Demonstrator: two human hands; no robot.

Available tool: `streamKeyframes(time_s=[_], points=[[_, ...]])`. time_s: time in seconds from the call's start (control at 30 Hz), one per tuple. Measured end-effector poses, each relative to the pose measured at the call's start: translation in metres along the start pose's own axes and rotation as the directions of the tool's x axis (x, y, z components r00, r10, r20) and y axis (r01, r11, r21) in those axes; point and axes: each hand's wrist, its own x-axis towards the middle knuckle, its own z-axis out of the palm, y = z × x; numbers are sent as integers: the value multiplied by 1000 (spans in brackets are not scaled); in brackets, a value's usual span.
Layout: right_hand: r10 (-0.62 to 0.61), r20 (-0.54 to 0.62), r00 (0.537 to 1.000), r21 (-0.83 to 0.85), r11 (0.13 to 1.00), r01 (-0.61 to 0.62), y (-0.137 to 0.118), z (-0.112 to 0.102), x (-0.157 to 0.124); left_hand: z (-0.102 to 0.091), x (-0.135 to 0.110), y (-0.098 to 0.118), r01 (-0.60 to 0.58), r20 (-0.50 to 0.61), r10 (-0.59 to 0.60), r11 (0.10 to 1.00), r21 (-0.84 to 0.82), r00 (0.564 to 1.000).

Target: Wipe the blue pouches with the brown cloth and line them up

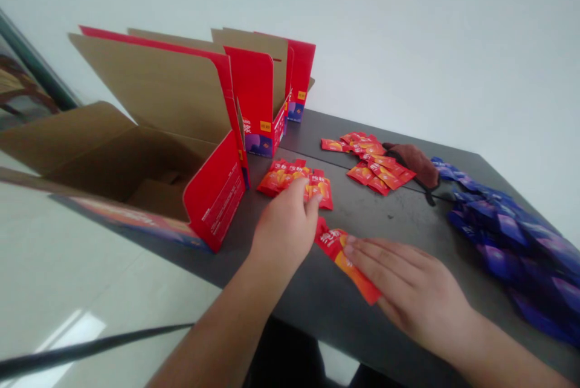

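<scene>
My left hand (285, 225) rests with bunched fingers against a small cluster of red-and-orange foil sachets (294, 181) on the dark table (362, 219). Whether it grips any sachet I cannot tell. My right hand (408, 285) lies flat on a single red-and-orange sachet (347, 264), pinning it to the tabletop. A larger scatter of the same red sachets (369, 161) sits farther off, beyond both hands. A heap of blue-purple sachets (507, 243) lies to the right of my right hand.
An open cardboard carton with red flaps (136, 134) stands at the table's left edge, and a second red carton (267, 98) stands behind it. A brown cloth mask (414, 164) lies beside the far sachets. A black cord (90, 349) crosses low over the tiled floor.
</scene>
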Motion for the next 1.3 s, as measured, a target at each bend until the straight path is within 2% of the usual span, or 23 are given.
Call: streamKeyframes(time_s=[0.07,0.17,0.3,0.4,0.53,0.67,0.83,0.97,1.03,1.13,1.2,1.23,1.3], points=[[91,-30,995,-30,995,-92,21,16,12,-6,20,-3,5,-71,1,996,88,997],[225,-3,974,-48,973,-225,48,54,39,-4,50,-13,-3,-88,21,979,204,996],[322,201,925,86,935,-344,58,105,71,12,73,-34,30,-73,-10,957,288,997],[352,302,886,152,900,-409,56,123,77,22,77,-48,49,-37,-40,950,307,999],[417,331,847,194,848,-493,61,128,70,26,76,-55,34,-24,-28,943,330,999],[432,428,794,239,793,-561,72,132,70,29,76,-53,-49,6,50,930,365,999],[456,371,809,291,770,-567,74,140,80,32,73,-48,-109,52,96,908,404,994],[470,377,798,296,755,-584,73,149,86,34,72,-46,-147,56,137,891,428,989],[461,397,793,316,743,-590,74,150,82,35,72,-47,-155,68,139,887,435,988],[438,385,812,386,723,-573,81,141,66,36,73,-48,-145,60,132,885,442,989],[511,305,804,330,735,-593,93,131,51,37,74,-47,-159,41,157,882,443,987],[576,250,779,244,741,-626,102,125,43,38,74,-45,-173,32,177,879,444,984],[701,149,697,29,702,-712,127,116,28,40,73,-40,-208,18,223,871,445,975]])
